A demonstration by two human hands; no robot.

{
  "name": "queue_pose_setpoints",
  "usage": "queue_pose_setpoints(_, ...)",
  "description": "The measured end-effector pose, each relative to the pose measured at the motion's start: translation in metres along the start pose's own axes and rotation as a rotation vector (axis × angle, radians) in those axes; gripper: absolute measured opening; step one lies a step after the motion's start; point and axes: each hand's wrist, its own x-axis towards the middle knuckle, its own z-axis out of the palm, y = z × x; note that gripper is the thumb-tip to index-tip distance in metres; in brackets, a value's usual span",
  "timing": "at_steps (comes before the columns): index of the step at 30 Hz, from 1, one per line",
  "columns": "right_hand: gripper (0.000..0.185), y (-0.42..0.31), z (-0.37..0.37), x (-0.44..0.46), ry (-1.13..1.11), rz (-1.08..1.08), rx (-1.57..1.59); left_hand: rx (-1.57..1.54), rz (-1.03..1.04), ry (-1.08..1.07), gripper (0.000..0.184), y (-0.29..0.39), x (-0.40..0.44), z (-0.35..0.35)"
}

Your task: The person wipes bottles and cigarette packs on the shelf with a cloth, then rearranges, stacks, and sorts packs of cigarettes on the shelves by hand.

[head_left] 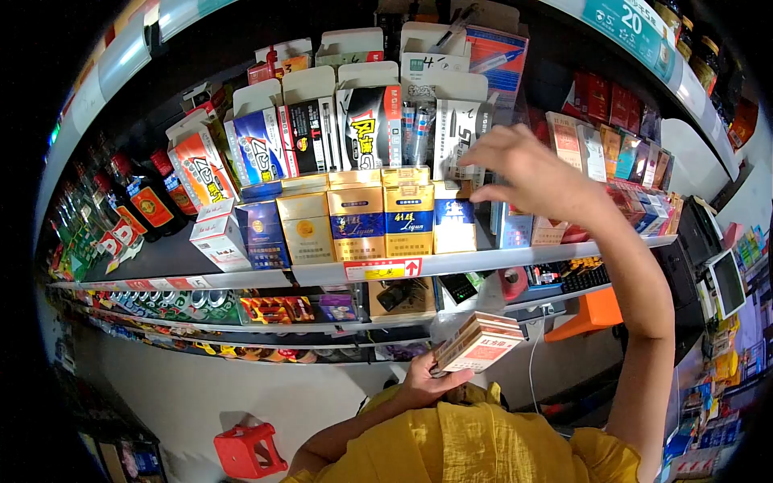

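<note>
My left hand [424,381], low in front of my body, grips a small stack of white and orange cigarette packs [481,348], with clear plastic film beside them. My right hand [535,173] is raised over the shelf [322,275], fingers and thumb apart with nothing visible between them. Nearest its fingertips are a blue, white and gold cigarette pack [454,225] and a white pen box [456,145]. Further left along the shelf's front edge stand gold and blue packs [357,217]. To the right of the gap below my right hand are light blue packs [514,227].
Open pen boxes [362,121] stand behind the packs. Dark bottles [141,197] are at the left, more cigarette packs [616,157] at the right. Lower shelves hold cans [169,303] and a pink tape roll [513,283]. A red stool [250,449] and an orange stool [588,314] stand below.
</note>
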Motion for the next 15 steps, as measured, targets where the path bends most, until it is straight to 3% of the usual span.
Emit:
queue_pose_setpoints(4,0.048,-0.012,0.015,0.011,-0.179,0.091,0.058,-0.021,0.010,0.007,0.041,-0.004,-0.002,-0.004)
queue_pose_setpoints(7,0.049,-0.011,0.021,0.009,-0.103,0.056,0.031,-0.027,0.026,0.016,0.042,-0.004,-0.003,-0.006)
queue_pose_setpoints(15,0.033,-0.018,0.000,0.013,-0.214,0.248,0.242,-0.033,0.033,0.031,0.043,-0.007,-0.001,-0.007)
